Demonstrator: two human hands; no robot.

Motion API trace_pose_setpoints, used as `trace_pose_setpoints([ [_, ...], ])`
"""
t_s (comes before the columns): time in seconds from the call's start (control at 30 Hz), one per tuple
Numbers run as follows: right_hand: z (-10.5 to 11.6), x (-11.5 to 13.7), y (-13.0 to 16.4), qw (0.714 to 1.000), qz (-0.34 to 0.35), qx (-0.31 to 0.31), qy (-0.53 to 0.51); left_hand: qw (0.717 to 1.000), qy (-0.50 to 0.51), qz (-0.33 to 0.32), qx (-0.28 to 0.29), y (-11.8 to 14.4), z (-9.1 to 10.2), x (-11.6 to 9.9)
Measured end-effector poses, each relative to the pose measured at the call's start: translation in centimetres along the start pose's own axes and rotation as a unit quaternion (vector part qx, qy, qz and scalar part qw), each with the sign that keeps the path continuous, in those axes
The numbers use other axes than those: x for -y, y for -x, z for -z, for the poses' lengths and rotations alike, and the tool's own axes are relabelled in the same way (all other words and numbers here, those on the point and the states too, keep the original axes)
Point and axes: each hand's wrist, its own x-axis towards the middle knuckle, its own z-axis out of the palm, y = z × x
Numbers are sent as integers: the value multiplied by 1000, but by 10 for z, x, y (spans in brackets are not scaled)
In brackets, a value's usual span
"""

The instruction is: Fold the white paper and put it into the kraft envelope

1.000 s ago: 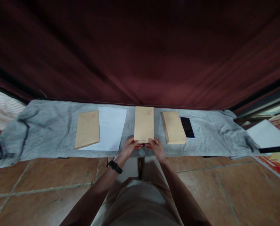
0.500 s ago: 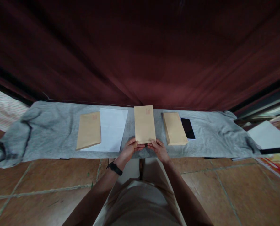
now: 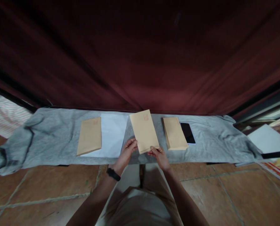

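Note:
A brown paper envelope (image 3: 144,131) with small red print at its far end is held up at the middle of the bench, tilted so its far end leans left. My right hand (image 3: 158,153) pinches its near right corner, thumb on top. At its left edge is my left hand (image 3: 129,147), fingers curled against the envelope. To the right lies a stack of brown envelopes (image 3: 176,133). Over on the left, another pile of brown envelopes (image 3: 90,135) overlaps white paper sheets (image 3: 114,135).
A grey cloth (image 3: 57,135) covers the narrow bench. A dark-screened phone (image 3: 187,133) lies beside the right stack. Behind the bench hangs a dark red curtain (image 3: 140,62). A white sheet or board (image 3: 269,138) is at the far right. Tiled floor (image 3: 48,185) shows below.
The envelope has turned from nearly straight to leaning left. My left hand has shifted from its near edge to its left side; my right hand keeps the near right corner.

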Motion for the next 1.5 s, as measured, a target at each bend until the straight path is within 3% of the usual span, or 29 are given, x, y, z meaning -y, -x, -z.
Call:
trace_pose_setpoints([
  [0.27,1,6,2,996,-7,56,65,990,56,-79,-104,-30,16,-41],
  [0.53,0,7,2,994,-2,72,78,979,38,-110,-169,-41,42,-53],
  [0.87,3,7,1,998,2,41,52,981,20,-115,-157,-36,52,-55],
  [1.13,3,7,15,995,-30,86,33,979,36,-104,-172,-33,52,-50],
  [1.33,2,11,13,1000,4,1,15,986,-7,-58,-156,-26,44,-45],
  [1.5,-4,6,7,992,14,-81,-99,996,-58,10,-66,-8,13,-11],
])
